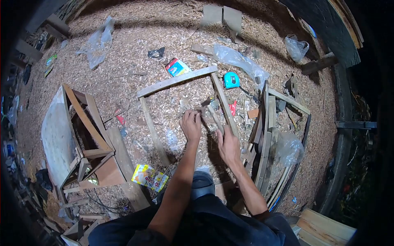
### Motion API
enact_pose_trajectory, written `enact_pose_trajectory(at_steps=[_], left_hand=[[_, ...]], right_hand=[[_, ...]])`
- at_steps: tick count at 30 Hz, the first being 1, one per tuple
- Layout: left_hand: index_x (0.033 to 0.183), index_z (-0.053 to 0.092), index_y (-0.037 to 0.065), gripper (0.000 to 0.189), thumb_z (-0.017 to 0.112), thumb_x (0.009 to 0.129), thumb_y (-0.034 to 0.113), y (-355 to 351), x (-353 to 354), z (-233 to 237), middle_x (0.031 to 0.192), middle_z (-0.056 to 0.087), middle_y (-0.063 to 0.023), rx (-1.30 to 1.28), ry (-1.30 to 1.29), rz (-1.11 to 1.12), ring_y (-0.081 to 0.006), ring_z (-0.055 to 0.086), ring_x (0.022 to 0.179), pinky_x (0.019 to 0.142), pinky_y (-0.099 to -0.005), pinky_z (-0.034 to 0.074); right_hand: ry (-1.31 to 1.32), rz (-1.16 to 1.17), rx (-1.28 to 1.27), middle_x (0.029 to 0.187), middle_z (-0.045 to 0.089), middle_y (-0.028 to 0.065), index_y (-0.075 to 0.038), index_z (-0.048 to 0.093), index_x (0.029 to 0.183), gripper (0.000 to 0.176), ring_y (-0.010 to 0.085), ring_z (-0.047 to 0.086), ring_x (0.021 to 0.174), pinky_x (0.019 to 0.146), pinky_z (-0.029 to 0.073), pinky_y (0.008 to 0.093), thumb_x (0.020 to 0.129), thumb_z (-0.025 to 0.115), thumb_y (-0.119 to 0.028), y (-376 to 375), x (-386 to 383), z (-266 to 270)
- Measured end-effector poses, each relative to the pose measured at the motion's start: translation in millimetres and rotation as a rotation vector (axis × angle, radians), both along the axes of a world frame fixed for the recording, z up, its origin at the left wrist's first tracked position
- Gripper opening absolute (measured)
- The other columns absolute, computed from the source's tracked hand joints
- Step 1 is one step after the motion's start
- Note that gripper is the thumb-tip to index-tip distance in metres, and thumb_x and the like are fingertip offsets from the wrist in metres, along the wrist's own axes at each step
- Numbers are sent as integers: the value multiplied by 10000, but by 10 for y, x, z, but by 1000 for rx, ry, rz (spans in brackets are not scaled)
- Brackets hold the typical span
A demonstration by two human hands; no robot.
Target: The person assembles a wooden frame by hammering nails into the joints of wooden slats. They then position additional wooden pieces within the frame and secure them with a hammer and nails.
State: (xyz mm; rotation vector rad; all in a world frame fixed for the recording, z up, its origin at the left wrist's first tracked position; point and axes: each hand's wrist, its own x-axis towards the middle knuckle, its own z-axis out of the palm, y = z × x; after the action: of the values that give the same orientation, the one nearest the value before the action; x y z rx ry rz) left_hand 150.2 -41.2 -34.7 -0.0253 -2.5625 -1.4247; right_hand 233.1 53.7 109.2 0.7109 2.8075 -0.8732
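Observation:
My right hand (229, 147) grips the light wooden handle of a hammer (215, 116), whose dark head points away from me. Close to that head is my left hand (191, 125), its fingers bent together by a small brown piece (200, 110); what they pinch is hidden. Both hands are inside a three-sided wooden frame (176, 80) lying on the ground. Its right slat (223, 104) runs just beyond the hammer. Outside the frame's far right corner lies a turquoise tape measure (231, 80).
Wood shavings (135, 49) cover the ground. A wooden stool-like structure (88, 123) lies at left, and more joined wooden pieces (269, 131) stand at right. A yellow packet (150, 177) lies near my legs. Plastic bags (240, 61) and a blue-and-red packet (177, 67) lie farther off.

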Motion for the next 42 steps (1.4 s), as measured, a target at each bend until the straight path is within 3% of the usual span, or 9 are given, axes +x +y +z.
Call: enact_pose_trajectory(at_steps=[3, 7, 13, 17, 19, 23, 29, 36, 42], left_hand=[[888, 631, 57, 83, 631, 863, 137, -1, -12, -15, 917, 592, -68, -58, 2, 0, -261, 569, 873, 770, -379, 343], [857, 632, 63, 68, 644, 850, 129, -9, -17, 12, 936, 598, -75, -36, -31, -13, -284, 579, 915, 785, -399, 364], [855, 624, 48, 54, 645, 831, 91, 5, -7, 9, 913, 587, -94, 6, -5, -11, -293, 573, 895, 792, -402, 363], [878, 649, 45, 116, 647, 873, 161, -38, -16, -70, 909, 585, -95, -15, -15, -40, -300, 569, 888, 798, -402, 367], [886, 645, 39, 108, 641, 869, 146, -39, -11, -52, 914, 584, -101, -25, 2, -41, -308, 566, 895, 800, -409, 371], [852, 621, 2, 73, 614, 829, 70, -21, -12, -33, 868, 580, -109, 67, 30, -18, -302, 555, 806, 796, -400, 375], [840, 646, 31, 96, 651, 852, 126, -26, -9, -24, 880, 594, -91, 91, -10, -35, -290, 586, 851, 811, -409, 391], [1220, 517, 6, 429, 662, 868, 205, -30, 236, 215, 1119, 558, -177, -214, -74, -46, -355, 499, 1087, 958, -450, 366], [1157, 568, -26, 324, 599, 931, 204, -89, 190, 124, 1010, 585, -206, -46, -23, -10, -310, 595, 904, 837, -436, 456]], right_hand=[[272, -41, -109, 634, 596, 272, -35, 510, 1037, 255, 483, 608, 617, 541, 450, 563, 999, 489, -287, -67, 1, 56], [-3, 138, 83, 624, 594, 275, -21, 515, 1022, 258, 480, 610, 606, 540, 446, 574, 994, 498, -277, 19, 45, -298], [131, 71, -12, 621, 593, 274, -15, 499, 991, 262, 490, 604, 609, 537, 435, 584, 989, 508, -277, 6, 43, 8], [14, 176, 91, 621, 589, 273, -11, 497, 989, 275, 484, 601, 595, 518, 441, 570, 988, 511, -285, 62, 70, -389], [-75, 127, 48, 646, 583, 280, -20, 503, 990, 264, 505, 578, 628, 546, 433, 569, 982, 537, -282, 42, -14, -40], [234, 55, -92, 639, 581, 277, -21, 509, 989, 261, 507, 578, 632, 544, 419, 575, 988, 525, -281, -61, 94, -120], [30, 17, -12, 646, 586, 294, -17, 516, 1029, 278, 509, 592, 642, 564, 432, 590, 991, 510, -293, 114, 55, -127], [233, -64, -139, 651, 573, 304, 2, 547, 1017, 273, 515, 585, 672, 575, 422, 566, 984, 536, -268, 26, 144, -15], [185, -129, -193, 677, 585, 303, 19, 571, 1011, 279, 506, 597, 702, 593, 439, 539, 978, 548, -257, 60, 266, -41]])
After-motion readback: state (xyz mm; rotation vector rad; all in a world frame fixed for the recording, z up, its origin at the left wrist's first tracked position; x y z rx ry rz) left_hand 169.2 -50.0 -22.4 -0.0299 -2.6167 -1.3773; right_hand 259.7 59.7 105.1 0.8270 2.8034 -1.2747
